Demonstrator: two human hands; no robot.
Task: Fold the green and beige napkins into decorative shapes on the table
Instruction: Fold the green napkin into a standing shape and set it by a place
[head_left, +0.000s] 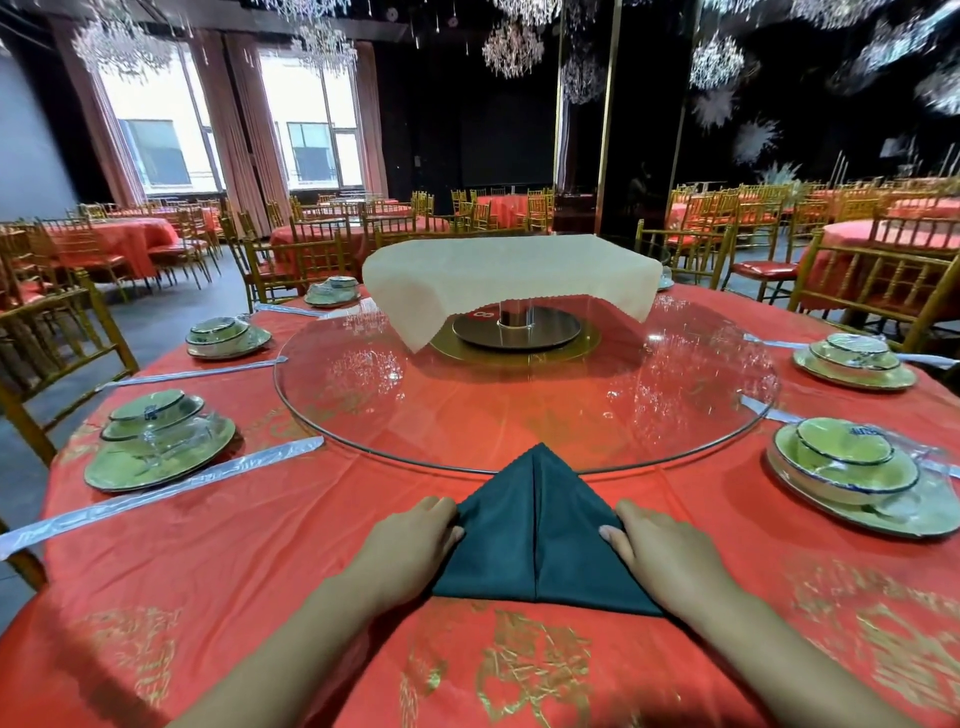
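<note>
**Green napkin** (540, 540): dark cloth folded to a triangle, flat on the red-clothed counter (260, 545), on the near side of the glass turntable (519, 410). Its tip points away from the person and reaches the turntable's near rim. A centre seam runs from tip to base, so the long axis lies near-to-far, square to that rim.

**Left hand** (415, 540): near side of the turntable, on the napkin's left slanted edge. Grip slack, fingers laid flat and pressing the cloth, nothing clasped.

**Right hand** (660, 545): mirrored on the right slanted edge, with the same flat, unclosed grip. The napkin lies between the hands, inward of each palm, neither one nearer. The next fold probably takes both sides inward toward the seam.

**Place settings** (156, 441): stacked plates and bowls, left and right of the turntable.

**Beige napkin** (509, 270): spread unfolded over a raised stand at the turntable's centre, corners hanging. Folding not begun; well beyond either hand.
</note>
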